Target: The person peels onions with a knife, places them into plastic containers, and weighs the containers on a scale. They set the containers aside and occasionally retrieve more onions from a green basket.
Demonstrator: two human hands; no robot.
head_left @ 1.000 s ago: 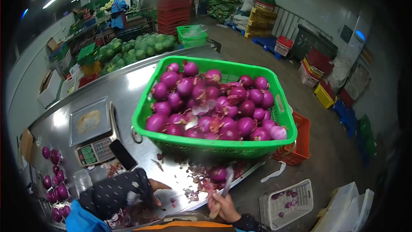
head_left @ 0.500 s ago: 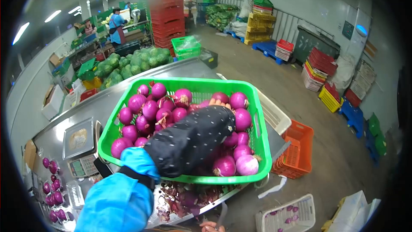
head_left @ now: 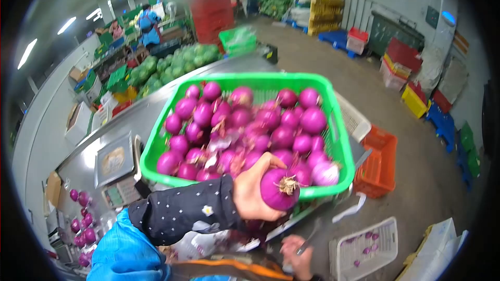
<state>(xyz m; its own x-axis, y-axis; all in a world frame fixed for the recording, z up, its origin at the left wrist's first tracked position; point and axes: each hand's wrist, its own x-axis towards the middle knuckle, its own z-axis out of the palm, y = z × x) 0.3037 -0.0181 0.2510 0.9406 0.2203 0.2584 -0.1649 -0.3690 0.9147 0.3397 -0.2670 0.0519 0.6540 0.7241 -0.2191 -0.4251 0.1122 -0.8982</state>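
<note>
My left hand [head_left: 252,192], in a dark dotted sleeve cover, is closed around a purple onion [head_left: 281,191] with dry roots facing me. It is over the near edge of a bright green crate [head_left: 341,145], which is full of purple onions [head_left: 268,118]. Lower down, my right hand [head_left: 298,256] has its fingers wrapped round a small knife [head_left: 311,237], whose thin blade is blurred and points up. Loose onion skins lie on the metal table below the crate, partly hidden by my left arm.
On the metal table [head_left: 151,101] are a scale [head_left: 113,160] and packs of onions [head_left: 83,224] at left. An orange crate [head_left: 376,161] and a white basket [head_left: 364,250] holding several onions stand at right. Green melon-like produce [head_left: 177,65] and a person in blue [head_left: 149,25] are behind.
My left hand has come out of the crate toward me and now holds an onion. My right hand with the knife has moved up into fuller view. The camera view has shifted.
</note>
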